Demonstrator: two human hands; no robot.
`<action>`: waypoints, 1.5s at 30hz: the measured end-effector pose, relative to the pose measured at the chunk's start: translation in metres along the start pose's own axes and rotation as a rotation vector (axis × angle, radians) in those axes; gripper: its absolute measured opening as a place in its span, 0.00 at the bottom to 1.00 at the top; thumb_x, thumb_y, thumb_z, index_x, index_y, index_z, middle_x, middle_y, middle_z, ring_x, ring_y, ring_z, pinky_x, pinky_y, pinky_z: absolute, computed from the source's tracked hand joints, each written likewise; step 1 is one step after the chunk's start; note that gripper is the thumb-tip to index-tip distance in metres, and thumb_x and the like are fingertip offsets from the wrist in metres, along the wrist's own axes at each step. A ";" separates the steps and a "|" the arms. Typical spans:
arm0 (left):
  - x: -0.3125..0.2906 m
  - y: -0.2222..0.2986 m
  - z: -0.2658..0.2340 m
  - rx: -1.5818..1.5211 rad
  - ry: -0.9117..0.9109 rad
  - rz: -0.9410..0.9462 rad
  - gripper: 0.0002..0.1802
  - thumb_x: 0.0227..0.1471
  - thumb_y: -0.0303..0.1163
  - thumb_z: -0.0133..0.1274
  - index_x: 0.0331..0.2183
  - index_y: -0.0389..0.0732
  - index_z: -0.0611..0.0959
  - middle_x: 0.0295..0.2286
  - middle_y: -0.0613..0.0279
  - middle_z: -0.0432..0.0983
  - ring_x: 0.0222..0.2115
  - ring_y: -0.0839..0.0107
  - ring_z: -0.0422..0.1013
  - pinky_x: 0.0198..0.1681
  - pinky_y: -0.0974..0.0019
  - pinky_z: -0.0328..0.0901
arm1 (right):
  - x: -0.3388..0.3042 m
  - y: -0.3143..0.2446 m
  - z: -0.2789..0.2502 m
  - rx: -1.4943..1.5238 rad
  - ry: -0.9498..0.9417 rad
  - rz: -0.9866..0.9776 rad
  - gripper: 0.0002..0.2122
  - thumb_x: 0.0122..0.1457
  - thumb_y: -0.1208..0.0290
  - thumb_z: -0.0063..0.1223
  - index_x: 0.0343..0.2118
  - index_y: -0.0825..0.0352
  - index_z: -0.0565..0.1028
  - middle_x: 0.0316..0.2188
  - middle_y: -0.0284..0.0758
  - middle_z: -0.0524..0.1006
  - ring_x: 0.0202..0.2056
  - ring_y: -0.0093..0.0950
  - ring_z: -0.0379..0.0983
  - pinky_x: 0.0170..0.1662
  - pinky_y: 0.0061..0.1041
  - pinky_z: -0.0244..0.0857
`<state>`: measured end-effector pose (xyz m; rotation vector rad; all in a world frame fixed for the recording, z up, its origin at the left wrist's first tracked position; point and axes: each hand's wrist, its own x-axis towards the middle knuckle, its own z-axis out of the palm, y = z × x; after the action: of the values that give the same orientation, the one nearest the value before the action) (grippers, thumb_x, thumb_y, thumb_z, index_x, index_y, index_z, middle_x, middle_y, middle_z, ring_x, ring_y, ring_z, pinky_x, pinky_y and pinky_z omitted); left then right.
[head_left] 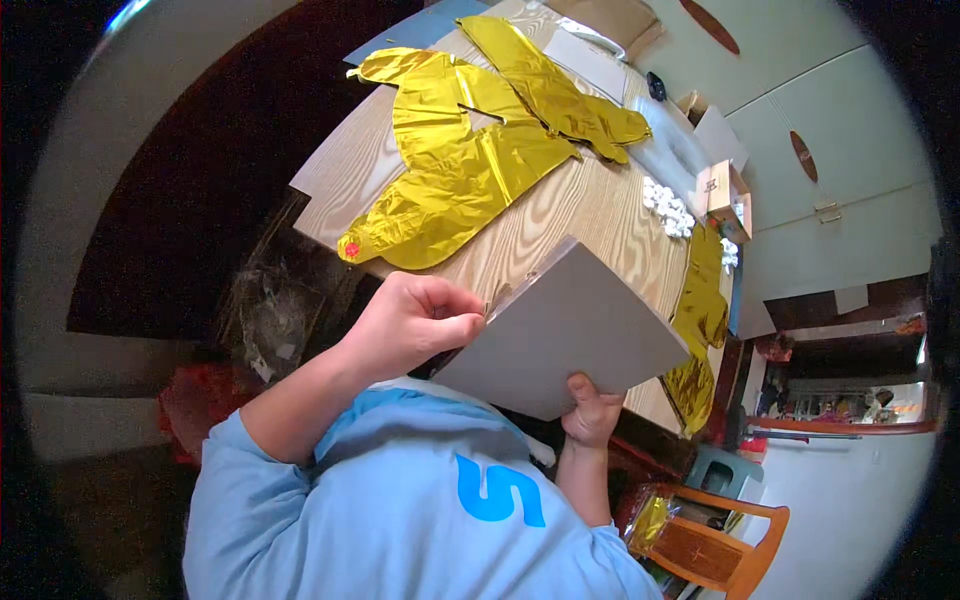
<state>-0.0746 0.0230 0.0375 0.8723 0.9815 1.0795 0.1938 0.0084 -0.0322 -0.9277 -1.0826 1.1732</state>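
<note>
A flat grey panel, thick like a shallow box (560, 335), is tilted in front of my chest. My right hand (592, 412) grips its lower edge, with the thumb lying on the grey face. Along the upper left edge, my left hand (425, 322) is closed in a pinch at a small, thin metallic-looking piece, too small to name. Another small piece shows farther up that edge. The far side of the panel is hidden. Beyond it, flat gold foil balloons (450, 165) lie on the wood-grain table (590, 205).
A small pile of white pieces (668, 207) and a cardboard box (722, 200) sit at the table's right side. More gold foil (697, 325) hangs along the right edge. A wooden chair (705, 550) stands at lower right, with pale cabinets (800, 130) behind the table.
</note>
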 end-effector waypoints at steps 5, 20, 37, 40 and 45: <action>-0.002 -0.004 0.000 0.228 0.066 0.025 0.06 0.43 0.23 0.58 0.28 0.32 0.81 0.22 0.68 0.76 0.23 0.84 0.69 0.26 0.79 0.65 | -0.003 -0.004 0.007 0.009 0.021 -0.001 0.27 0.42 0.77 0.65 0.49 0.66 0.68 0.44 0.34 0.71 0.45 0.30 0.67 0.51 0.31 0.58; -0.002 0.012 -0.002 0.251 -0.022 -0.008 0.08 0.45 0.25 0.55 0.27 0.29 0.81 0.21 0.67 0.76 0.23 0.83 0.69 0.27 0.77 0.66 | -0.003 -0.012 0.004 -0.091 0.004 -0.070 0.29 0.42 0.73 0.67 0.49 0.67 0.68 0.44 0.34 0.72 0.46 0.29 0.68 0.52 0.30 0.58; -0.001 -0.001 -0.007 -0.099 -0.122 -0.001 0.05 0.47 0.26 0.58 0.26 0.35 0.79 0.22 0.66 0.75 0.25 0.82 0.70 0.30 0.77 0.66 | 0.003 0.000 0.005 0.022 0.039 -0.018 0.33 0.43 0.67 0.68 0.52 0.69 0.64 0.46 0.35 0.70 0.48 0.32 0.66 0.53 0.33 0.58; -0.005 0.003 -0.012 0.011 -0.116 0.035 0.07 0.49 0.28 0.58 0.28 0.33 0.81 0.23 0.68 0.76 0.24 0.84 0.70 0.27 0.79 0.65 | 0.003 0.002 0.009 0.049 0.037 0.022 0.33 0.43 0.67 0.68 0.52 0.69 0.64 0.46 0.35 0.71 0.48 0.31 0.66 0.53 0.33 0.58; -0.013 0.005 -0.015 0.247 -0.008 0.067 0.07 0.48 0.27 0.57 0.25 0.32 0.81 0.20 0.64 0.77 0.21 0.80 0.71 0.24 0.74 0.65 | 0.004 0.006 0.011 0.018 0.003 0.034 0.33 0.42 0.69 0.68 0.52 0.69 0.65 0.46 0.35 0.71 0.47 0.30 0.67 0.52 0.32 0.58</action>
<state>-0.0921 0.0131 0.0398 1.1162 1.1008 1.0240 0.1823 0.0137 -0.0345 -0.9364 -1.0563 1.2075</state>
